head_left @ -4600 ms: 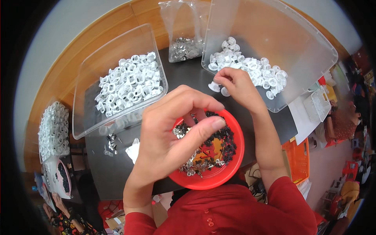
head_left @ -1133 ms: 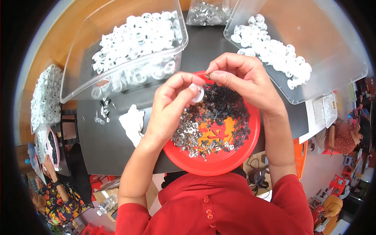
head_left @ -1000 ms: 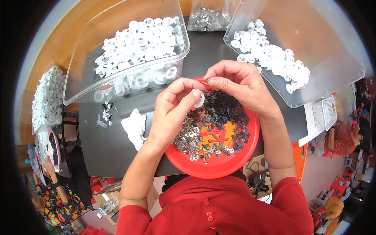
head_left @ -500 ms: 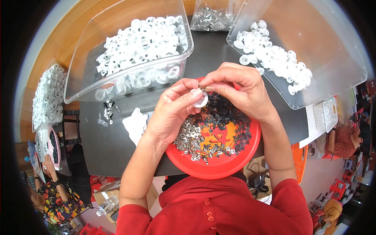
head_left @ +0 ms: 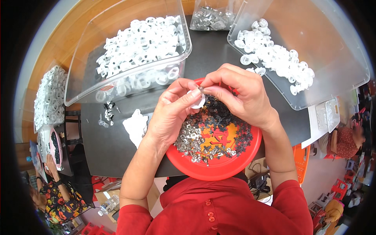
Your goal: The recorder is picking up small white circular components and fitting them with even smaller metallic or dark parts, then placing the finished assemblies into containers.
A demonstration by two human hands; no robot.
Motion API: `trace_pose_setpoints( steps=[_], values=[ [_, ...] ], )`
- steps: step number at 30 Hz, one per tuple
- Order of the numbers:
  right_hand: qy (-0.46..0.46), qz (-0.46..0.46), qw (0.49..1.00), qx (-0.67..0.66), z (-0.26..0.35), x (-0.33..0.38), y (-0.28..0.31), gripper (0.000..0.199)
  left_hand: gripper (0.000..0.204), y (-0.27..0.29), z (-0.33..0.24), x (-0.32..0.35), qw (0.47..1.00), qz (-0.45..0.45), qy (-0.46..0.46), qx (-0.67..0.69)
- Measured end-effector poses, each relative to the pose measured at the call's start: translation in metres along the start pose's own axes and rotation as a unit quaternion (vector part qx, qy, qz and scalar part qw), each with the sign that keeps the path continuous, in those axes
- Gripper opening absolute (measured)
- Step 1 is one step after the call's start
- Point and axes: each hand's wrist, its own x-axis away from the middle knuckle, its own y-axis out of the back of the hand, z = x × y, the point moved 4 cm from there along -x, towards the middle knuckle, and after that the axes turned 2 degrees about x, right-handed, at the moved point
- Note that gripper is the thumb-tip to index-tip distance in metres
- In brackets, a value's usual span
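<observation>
Over the red round tray (head_left: 213,175), my left hand (head_left: 169,111) pinches a round white plastic part (head_left: 199,103) between thumb and fingers. My right hand (head_left: 243,89) meets it from the other side, thumb and forefinger closed on a small metal clip (head_left: 201,89) at the part's upper edge. Fingertips partly cover the clip, so its exact seating cannot be made out. Below both hands, the tray holds a heap of small black clips (head_left: 219,113) and a heap of silver clips (head_left: 187,135) on its orange and yellow printed bottom.
A clear bin (head_left: 129,80) full of white parts stands back left; another clear bin (head_left: 333,84) with fewer lies back right. Between them is a bag of metal pieces (head_left: 211,18). White tissue (head_left: 136,127) lies left of the tray. A co-worker's hand (head_left: 51,164) shows far left.
The white part has turned and shifted slightly left in my fingers. My right fingertips have moved a little around the clip; both hands stay close together over the tray.
</observation>
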Motion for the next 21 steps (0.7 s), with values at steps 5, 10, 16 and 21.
trace_pose_setpoints(
  steps=[5,10,16,21],
  values=[
    [0.045,-0.015,0.998,0.037,-0.001,0.001,0.000,0.011,0.016,0.002,0.001,-0.001,1.000,0.003,-0.008,-0.021],
    [0.015,-0.013,0.999,0.030,0.000,0.001,0.001,0.010,0.016,-0.001,0.001,-0.001,1.000,0.003,-0.007,-0.009],
    [-0.065,-0.035,0.997,0.000,-0.008,0.003,0.005,0.009,0.025,-0.004,-0.002,-0.003,1.000,0.015,-0.018,0.013],
    [-0.073,-0.024,0.997,0.001,-0.008,0.003,0.006,0.007,0.034,-0.011,-0.006,-0.002,0.997,0.005,-0.075,-0.033]
  ],
)
